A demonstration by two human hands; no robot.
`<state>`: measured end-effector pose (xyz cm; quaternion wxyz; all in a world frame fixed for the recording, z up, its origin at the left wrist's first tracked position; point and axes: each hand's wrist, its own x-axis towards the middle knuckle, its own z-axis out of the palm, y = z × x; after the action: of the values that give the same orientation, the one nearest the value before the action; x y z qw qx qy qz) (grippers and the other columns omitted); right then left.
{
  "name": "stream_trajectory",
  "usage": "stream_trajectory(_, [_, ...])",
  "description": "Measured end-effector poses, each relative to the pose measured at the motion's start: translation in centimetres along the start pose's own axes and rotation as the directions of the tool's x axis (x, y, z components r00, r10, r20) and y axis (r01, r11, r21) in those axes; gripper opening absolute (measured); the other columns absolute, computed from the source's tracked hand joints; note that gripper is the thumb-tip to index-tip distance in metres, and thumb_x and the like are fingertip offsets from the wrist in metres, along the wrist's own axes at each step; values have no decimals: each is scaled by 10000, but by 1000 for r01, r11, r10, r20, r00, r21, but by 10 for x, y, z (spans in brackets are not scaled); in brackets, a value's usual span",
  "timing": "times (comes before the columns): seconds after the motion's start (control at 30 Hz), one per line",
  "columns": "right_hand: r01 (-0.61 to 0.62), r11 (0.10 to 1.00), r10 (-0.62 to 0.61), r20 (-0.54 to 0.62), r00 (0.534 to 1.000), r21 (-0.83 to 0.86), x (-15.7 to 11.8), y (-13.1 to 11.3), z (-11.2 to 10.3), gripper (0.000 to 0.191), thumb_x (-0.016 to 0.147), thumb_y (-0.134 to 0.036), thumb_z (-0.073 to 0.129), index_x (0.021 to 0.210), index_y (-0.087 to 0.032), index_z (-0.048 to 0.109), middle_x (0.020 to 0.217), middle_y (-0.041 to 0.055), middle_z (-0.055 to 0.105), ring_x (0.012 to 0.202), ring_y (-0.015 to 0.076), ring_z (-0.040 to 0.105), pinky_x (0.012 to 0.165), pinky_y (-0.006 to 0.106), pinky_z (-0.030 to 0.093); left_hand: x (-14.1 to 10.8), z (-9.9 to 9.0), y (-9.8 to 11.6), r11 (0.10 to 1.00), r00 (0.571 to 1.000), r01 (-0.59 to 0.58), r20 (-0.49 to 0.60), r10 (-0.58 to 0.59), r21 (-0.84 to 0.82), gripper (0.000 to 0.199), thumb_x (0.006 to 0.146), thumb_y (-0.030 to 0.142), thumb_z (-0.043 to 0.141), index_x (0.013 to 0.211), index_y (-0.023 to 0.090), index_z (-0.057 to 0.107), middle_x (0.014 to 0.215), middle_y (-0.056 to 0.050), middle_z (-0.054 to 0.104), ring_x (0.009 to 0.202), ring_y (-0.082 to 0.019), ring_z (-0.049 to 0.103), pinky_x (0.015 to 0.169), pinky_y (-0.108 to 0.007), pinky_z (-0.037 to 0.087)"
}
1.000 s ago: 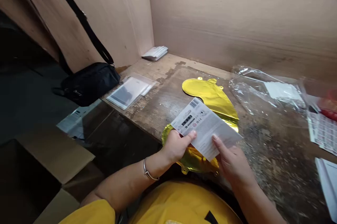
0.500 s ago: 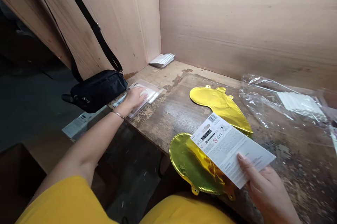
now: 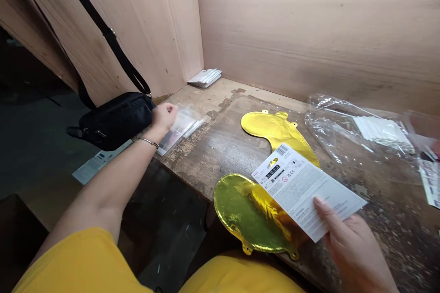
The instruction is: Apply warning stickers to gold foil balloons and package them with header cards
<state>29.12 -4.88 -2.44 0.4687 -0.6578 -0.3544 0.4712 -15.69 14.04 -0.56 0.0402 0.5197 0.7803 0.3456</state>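
Holds a printed card [image 3: 302, 187] in the right hand [image 3: 354, 242], at the lower right of the frame, clamped between thumb on top and fingers hidden underneath. Has the left hand [image 3: 164, 118] at the clear sleeves [image 3: 185, 123], left of centre, with fingers curled; cannot tell about any sleeve caught between them. Could lift two sleeves at once, given thin, overlapping layers likely to cling. Could snag or nudge the black bag [image 3: 117, 121] at the left, because of so little room beside the wrist. Might bend the card through thumb pressure at one end only. Could also drag the gold balloon [image 3: 240, 206] off the table [image 3: 223, 148], because of a lower lobe jutting past the near edge.

Note wrinkled, mirror-bright foil at lower centre, partly covered by the card, with crimped seams, small holed tabs and rounded lobes. Note also flat, smooth card with a hanging hole; crumpled, glossy wrapping [image 3: 330, 135] around slim white sticks [image 3: 381, 131] at the right; a slanting paper stack [image 3: 205, 78] near upper centre; chipped, scuffed tabletop wood.
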Motion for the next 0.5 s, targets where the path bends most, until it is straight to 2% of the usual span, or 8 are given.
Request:
stream_trajectory(0.07, [42,997,-37,-69,997,70,-1,-5,-2,399,646,-512,775,887,-195,763,928,121,767,839,366,728,706,447,641,-6,-16,18,1000,992,9,-128,-9,1,267,852,298,459,861,140,674,866,-99,714,800,-213,647,724,-289,469])
stream_trajectory(0.13, [73,987,-56,-115,992,146,-4,-9,-4,407,657,-475,778,960,-204,749,954,109,766,886,360,724,754,450,634,-31,-29,44,998,979,-60,-195,58,-5,265,872,335,463,866,154,657,829,-63,699,750,-176,637,693,-260,468])
stream_trajectory(0.2, [80,979,-53,-142,988,188,-8,-10,-6,443,671,-445,776,1038,-202,731,971,106,764,914,355,720,802,459,621,-70,-32,73,959,941,-283,-200,272,-29,249,878,360,495,810,176,648,752,-24,676,665,-151,615,634,-245,456])
stream_trajectory(0.27, [80,974,-48,-152,987,210,-12,-10,-9,476,677,-433,776,1085,-194,717,995,105,760,930,351,717,835,471,608,-113,-23,98,869,864,-495,-116,490,-13,213,876,329,521,777,185,643,789,-27,677,709,-159,615,674,-262,458])
stream_trajectory(0.33, [86,970,-52,-150,987,227,-14,-9,-16,474,681,-432,775,1084,-190,716,1019,104,755,948,347,713,849,478,601,-147,-5,112,783,783,-622,15,622,-25,200,878,283,518,747,184,633,763,-32,671,714,-169,615,672,-273,451])
stream_trajectory(0.4, [78,970,-43,-154,987,229,-16,-9,-27,449,678,-434,778,1052,-191,725,1020,104,755,956,343,711,845,473,602,-164,18,116,747,737,-665,147,660,-20,209,878,254,509,716,181,618,748,-43,668,708,-181,616,644,-282,441])
stream_trajectory(0.5, [60,972,-3,-242,970,228,-21,-9,-45,463,652,-424,794,1047,-194,722,996,97,761,941,338,715,828,467,607,-169,36,117,752,725,-659,258,639,-10,216,882,256,506,709,182,611,751,-49,670,713,-192,620,626,-290,437])
